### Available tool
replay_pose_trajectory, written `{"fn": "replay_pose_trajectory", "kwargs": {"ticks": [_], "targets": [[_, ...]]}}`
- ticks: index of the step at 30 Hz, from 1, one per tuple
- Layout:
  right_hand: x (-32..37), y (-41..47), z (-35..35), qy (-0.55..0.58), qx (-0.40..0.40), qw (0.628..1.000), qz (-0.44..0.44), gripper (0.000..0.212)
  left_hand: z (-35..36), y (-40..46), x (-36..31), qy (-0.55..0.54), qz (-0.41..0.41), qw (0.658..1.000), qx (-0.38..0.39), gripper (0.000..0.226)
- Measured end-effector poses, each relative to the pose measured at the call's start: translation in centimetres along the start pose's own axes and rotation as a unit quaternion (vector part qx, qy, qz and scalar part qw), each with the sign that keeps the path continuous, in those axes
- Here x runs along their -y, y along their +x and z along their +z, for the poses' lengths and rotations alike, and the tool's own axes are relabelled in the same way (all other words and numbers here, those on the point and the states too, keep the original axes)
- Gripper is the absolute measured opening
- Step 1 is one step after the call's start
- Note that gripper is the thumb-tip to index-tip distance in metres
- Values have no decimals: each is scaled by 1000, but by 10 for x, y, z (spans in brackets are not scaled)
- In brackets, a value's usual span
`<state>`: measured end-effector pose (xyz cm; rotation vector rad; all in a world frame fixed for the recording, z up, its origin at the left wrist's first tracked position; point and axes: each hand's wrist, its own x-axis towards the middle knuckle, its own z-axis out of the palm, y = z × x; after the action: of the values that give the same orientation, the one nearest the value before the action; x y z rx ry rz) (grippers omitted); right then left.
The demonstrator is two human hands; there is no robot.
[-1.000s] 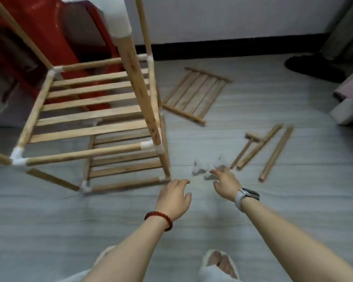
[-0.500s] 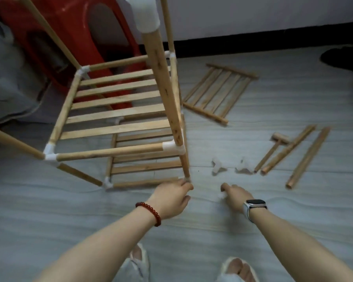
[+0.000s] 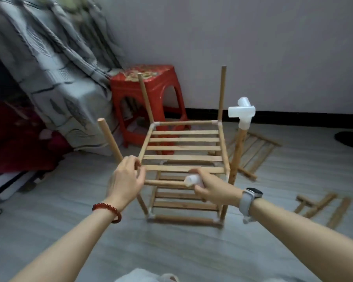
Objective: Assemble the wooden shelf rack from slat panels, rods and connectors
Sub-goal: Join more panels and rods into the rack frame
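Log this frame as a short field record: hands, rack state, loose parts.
left hand: grips the rack's near-left corner, at the foot of the leaning rod
right hand: holds a white connector above the front rail
rack: two slat tiers joined, four uprights standing
capped upright: near-right rod carries a white connector on top; the other three tops are bare
loose parts: spare slat panel on the floor behind the rack; short rods on the floor to the right
background: red stool
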<state>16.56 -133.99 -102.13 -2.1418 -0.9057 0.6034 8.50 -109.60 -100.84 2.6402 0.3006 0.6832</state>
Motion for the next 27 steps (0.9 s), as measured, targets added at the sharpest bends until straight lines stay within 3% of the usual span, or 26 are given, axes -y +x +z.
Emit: {"fn": "replay_pose_trajectory", "kwargs": {"ticks": [3, 5, 7, 9, 12, 16, 19, 21, 24, 27], "targets": [[46, 23, -4, 45, -43, 998, -33, 32, -25, 23, 27, -95, -193, 971, -109, 32], [73, 36, 2, 73, -61, 995, -42, 35, -37, 43, 38, -170, -261, 949, -46, 63], [89, 43, 7, 115, -80, 989, -48, 42, -37, 58, 36, -239, -246, 939, 37, 63], [98, 44, 10, 182, -96, 977, -56, 45, -37, 63, 31, -268, -230, 935, 34, 42], [101, 39, 3, 348, -131, 927, -49, 28, -42, 54, 19, -266, -205, 942, 15, 15], [106, 31, -15, 513, -170, 840, -36, 16, -54, 28, -9, -268, -86, 954, 105, 12], [108, 17, -29, 557, -169, 810, -71, 21, -55, 7, -43, -310, -3, 932, 189, 15], [111, 6, -38, 555, -159, 810, -105, 22, -52, -1, -62, -335, 25, 918, 213, 14], [116, -10, -48, 494, -125, 852, -124, 21, -48, -11, -81, -392, 24, 893, 220, 13], [117, -18, -54, 435, -102, 887, -120, 17, -43, -19, -85, -406, 16, 890, 209, 15]]}}
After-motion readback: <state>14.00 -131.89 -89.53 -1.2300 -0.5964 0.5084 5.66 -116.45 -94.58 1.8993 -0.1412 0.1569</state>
